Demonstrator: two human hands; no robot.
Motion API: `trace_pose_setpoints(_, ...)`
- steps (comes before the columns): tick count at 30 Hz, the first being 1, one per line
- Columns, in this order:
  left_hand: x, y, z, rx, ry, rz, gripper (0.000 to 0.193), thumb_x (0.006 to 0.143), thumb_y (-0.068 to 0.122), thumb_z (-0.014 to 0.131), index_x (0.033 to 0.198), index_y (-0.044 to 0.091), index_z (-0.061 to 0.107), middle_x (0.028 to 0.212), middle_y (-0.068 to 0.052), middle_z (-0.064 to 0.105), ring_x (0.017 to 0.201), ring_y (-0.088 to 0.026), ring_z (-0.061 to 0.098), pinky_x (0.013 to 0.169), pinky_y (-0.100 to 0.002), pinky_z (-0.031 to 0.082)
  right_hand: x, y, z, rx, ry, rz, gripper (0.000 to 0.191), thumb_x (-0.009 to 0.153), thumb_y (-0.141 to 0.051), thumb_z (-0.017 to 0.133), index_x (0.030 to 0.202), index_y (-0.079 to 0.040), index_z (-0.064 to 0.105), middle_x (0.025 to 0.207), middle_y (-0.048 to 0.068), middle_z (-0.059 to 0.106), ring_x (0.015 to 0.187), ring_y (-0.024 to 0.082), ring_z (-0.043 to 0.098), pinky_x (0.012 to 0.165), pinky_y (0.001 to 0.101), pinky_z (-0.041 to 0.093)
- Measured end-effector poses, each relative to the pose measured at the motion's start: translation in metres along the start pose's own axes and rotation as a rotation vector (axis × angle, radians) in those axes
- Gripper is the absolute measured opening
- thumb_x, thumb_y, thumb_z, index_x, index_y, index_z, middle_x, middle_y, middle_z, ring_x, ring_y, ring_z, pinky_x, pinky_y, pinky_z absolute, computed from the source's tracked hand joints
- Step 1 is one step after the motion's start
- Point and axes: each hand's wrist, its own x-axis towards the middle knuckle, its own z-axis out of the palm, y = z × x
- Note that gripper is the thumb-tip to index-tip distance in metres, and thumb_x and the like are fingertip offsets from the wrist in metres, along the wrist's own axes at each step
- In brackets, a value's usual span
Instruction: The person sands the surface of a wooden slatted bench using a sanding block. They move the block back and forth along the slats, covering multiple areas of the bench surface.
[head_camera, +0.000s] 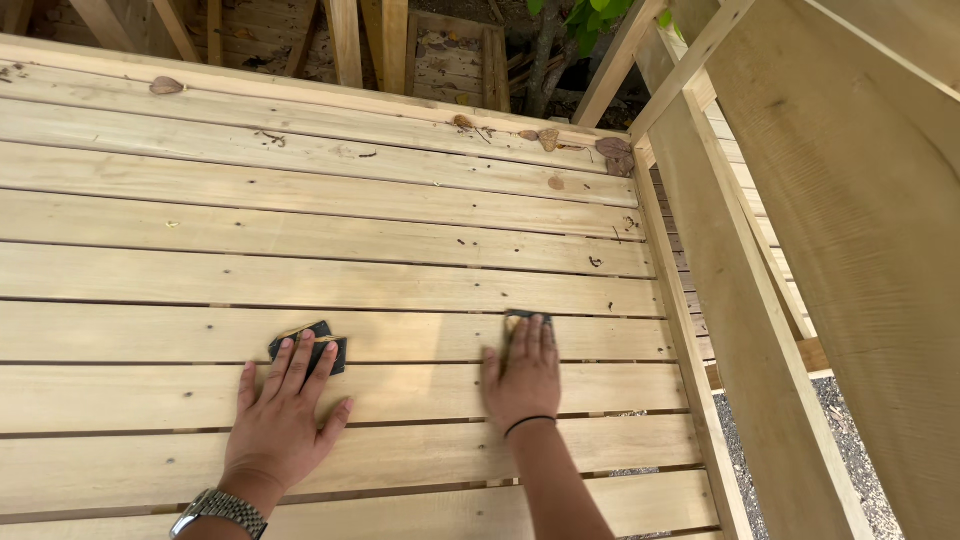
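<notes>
Two dark pieces of sandpaper lie under my hands on a slatted deck of pale wooden planks (330, 270), seen from my head camera looking down.

My left hand (285, 415) lies flat, palm down, fingers (300, 360) spread and stretched forward. The fingertips press on the left sandpaper piece (312, 340), a dark, slightly crumpled sheet with a tan edge showing, which lies on a plank just above a gap between boards. The hand is not clenched around it; it only holds it down against the wood. A metal wristwatch (220, 510) sits on that wrist at the bottom edge of the picture.

My right hand (525, 380) is also flat and palm down, its fingers (530, 340) held close together. They cover most of the right sandpaper piece (527, 316), of which only a dark strip shows beyond the fingertips, on the same plank as the other piece. Again it is pressed, not gripped. A thin black band (530, 424) circles that wrist.

The two hands lie well apart, side by side. Brown dry leaves (612, 152) rest at the far right corner of the deck, and one more leaf (166, 86) lies at the far left edge. An upright timber frame (800, 250) stands on the right, with gravel ground (850, 450) below it.
</notes>
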Motion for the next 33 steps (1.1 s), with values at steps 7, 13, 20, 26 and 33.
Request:
trace_pose_setpoints(7,0.004,0.006,0.02,-0.003,0.156,-0.014,0.073,0.093,0.063,0.022,0.161,0.036,0.021,0.166,0.002,0.014,0.15,-0.018,0.016,0.121,-0.05,0.01,-0.027,-0.05,0.012,0.111,-0.122,-0.312,0.074,0.101,-0.052,0.015,0.16,-0.007,0.015,0.169,0.01,0.011,0.156,0.023,0.008,0.126,0.046,0.003)
trace_pose_setpoints(13,0.007,-0.002,0.024,-0.185,0.518,0.089,0.072,0.093,0.059,0.021,0.158,0.028,0.024,0.16,-0.005,0.021,0.145,-0.023,0.02,0.115,-0.054,0.012,0.029,0.146,-0.003,0.026,0.014,0.26,0.077,0.1,-0.06,0.013,0.161,-0.014,0.021,0.17,0.005,0.017,0.156,0.021,0.016,0.127,0.0414,0.01)
trace_pose_setpoints(20,0.015,0.006,0.017,-0.113,0.385,0.069,0.074,0.094,0.061,0.02,0.158,0.026,0.019,0.165,-0.008,0.015,0.149,-0.025,0.015,0.118,-0.052,0.011,0.013,-0.007,0.0,-0.127,-0.183,-0.047,0.084,0.102,-0.056,-0.003,0.156,0.008,0.005,0.166,0.027,0.004,0.155,0.035,-0.001,0.125,0.0396,0.004)
trace_pose_setpoints(26,0.035,0.037,-0.001,-0.041,0.081,-0.048,0.076,0.095,0.065,0.017,0.16,0.027,0.013,0.168,-0.007,0.008,0.153,-0.023,0.009,0.12,-0.048,0.008,-0.026,-0.063,0.003,0.156,-0.039,-0.325,0.078,0.101,-0.053,0.02,0.157,0.001,0.021,0.166,0.019,0.016,0.154,0.031,0.011,0.125,0.0471,0.006)
trace_pose_setpoints(33,0.044,0.047,-0.005,-0.184,0.371,0.034,0.085,0.089,0.071,0.019,0.159,0.023,0.017,0.164,-0.011,0.011,0.148,-0.028,0.013,0.114,-0.055,0.01,0.052,0.194,0.035,0.162,0.203,0.192,0.074,0.101,-0.055,0.027,0.157,-0.006,0.028,0.167,0.013,0.022,0.154,0.026,0.019,0.125,0.0385,0.013)
